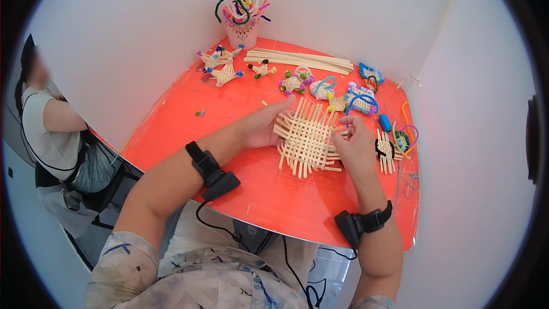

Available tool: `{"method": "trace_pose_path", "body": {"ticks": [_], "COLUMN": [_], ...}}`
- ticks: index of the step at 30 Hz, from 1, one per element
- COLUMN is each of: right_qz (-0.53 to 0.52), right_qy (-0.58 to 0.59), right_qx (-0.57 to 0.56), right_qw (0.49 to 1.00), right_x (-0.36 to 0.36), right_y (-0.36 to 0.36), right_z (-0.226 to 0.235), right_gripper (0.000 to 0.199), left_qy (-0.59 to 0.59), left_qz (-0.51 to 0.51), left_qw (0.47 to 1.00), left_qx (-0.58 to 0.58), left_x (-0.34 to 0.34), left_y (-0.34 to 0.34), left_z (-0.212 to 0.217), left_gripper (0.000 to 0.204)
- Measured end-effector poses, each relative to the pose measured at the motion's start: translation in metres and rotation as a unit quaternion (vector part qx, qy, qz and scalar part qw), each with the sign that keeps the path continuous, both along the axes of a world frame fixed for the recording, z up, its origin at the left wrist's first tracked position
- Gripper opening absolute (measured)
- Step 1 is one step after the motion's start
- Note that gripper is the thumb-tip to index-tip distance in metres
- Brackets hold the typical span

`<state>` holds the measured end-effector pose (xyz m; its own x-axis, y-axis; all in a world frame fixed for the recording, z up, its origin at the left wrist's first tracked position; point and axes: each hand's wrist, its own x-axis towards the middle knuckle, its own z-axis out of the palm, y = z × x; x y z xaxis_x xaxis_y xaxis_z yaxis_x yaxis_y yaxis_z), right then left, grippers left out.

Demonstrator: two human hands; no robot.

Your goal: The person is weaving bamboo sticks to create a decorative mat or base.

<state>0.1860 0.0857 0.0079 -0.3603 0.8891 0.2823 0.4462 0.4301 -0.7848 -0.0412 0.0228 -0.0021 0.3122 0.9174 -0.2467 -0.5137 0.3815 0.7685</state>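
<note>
Both forearms reach in from below, each banded at the wrist. Left hand (264, 126) lies flat, fingers stretched forward, thumb up. Right hand (355, 147) curls, fingertips in a pinching grip near the left hand.

A craft workstation, by the look of it: a small red table (189, 131) boxed in by white partition walls (143, 28). At the top of the frame sit a pink cup of pipe cleaners (243, 20), a bundle of pale strips (297, 59) and finished woven stars (220, 66) (pompoms on the tips). Far left, another person (51, 131) sits beyond the partition.
</note>
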Motion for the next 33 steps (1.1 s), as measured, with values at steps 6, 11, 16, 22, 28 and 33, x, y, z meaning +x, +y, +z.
{"method": "trace_pose_path", "body": {"ticks": [6, 11, 16, 22, 28, 33], "right_qz": [-0.023, -0.025, -0.023, 0.036, 0.057, 0.066], "right_qy": [-0.057, -0.068, -0.061, -0.070, -0.067, -0.052], "right_qx": [0.038, 0.078, 0.065, 0.025, 0.017, -0.006], "right_qw": [0.997, 0.994, 0.996, 0.997, 0.996, 0.996], "right_x": [-0.001, -0.001, -0.002, -0.007, -0.008, -0.010], "right_y": [-0.005, -0.005, -0.006, -0.008, -0.008, -0.009], "right_z": [0.003, -0.001, -0.002, -0.003, -0.009, -0.008], "right_gripper": [0.032, 0.031, 0.029, 0.026, 0.024, 0.026], "left_qy": [0.122, 0.293, 0.460, 0.540, 0.599, 0.614], "left_qz": [0.024, 0.016, 0.054, 0.145, 0.117, 0.132], "left_qw": [0.992, 0.952, 0.875, 0.814, 0.776, 0.756], "left_qx": [0.035, 0.090, 0.143, 0.154, 0.160, 0.186], "left_x": [-0.002, 0.009, 0.014, -0.007, -0.003, -0.006], "left_y": [-0.025, -0.039, -0.042, -0.023, -0.019, -0.015], "left_z": [0.011, 0.022, 0.023, -0.008, 0.002, -0.001], "left_gripper": [0.061, 0.074, 0.072, 0.046, 0.030, 0.029]}}
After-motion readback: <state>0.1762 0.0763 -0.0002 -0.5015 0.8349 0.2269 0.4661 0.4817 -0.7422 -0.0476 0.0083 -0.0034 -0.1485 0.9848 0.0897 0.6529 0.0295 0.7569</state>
